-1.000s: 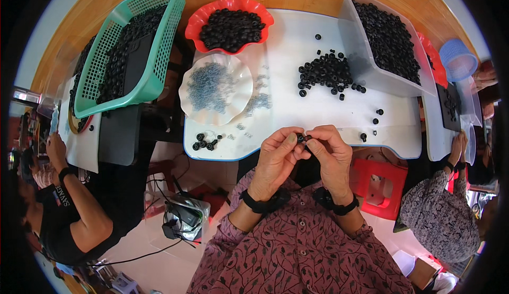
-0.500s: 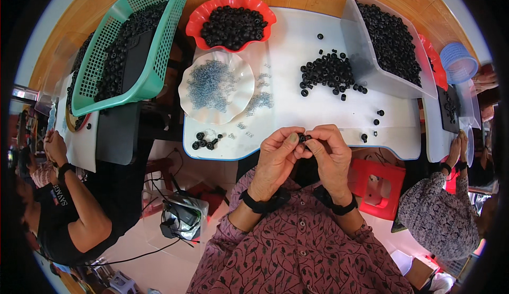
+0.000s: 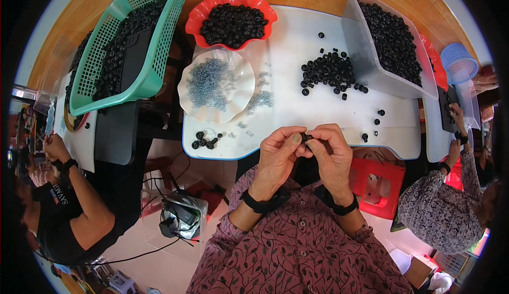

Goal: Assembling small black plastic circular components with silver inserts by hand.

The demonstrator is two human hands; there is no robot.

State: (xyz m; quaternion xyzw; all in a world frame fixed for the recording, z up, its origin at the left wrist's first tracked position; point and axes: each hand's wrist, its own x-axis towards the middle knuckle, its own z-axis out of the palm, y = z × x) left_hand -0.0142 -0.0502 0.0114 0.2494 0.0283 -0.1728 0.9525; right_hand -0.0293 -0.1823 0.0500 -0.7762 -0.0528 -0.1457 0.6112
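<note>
Between the fingertips of both hands is a small black round plastic part (image 3: 306, 138), partly hidden by the fingers. My left hand (image 3: 279, 154) pinches it from the left; my right hand (image 3: 328, 152) pinches it from the right, thumb and forefinger closed. Both hands are just off the front edge of the white table (image 3: 313, 119). On it, past my hands, lies a loose pile of small black parts (image 3: 328, 72). A white wavy-edged plate (image 3: 243, 96) with small clear bluish pieces (image 3: 209, 84) stands to the left. A few black parts (image 3: 204, 141) lie by the front left edge.
A red scalloped bowl (image 3: 196, 14) of black parts stands at the back, a clear plastic bin (image 3: 389, 76) of them at the right. Left is a green basket (image 3: 151, 84). Co-workers sit at the left (image 3: 79, 209) and right (image 3: 445, 209). A red stool (image 3: 376, 188) stands below.
My hands stay in nearly the same place, still pinching the black part. At the right, the co-worker's one hand has reached forward to the dark tray.
</note>
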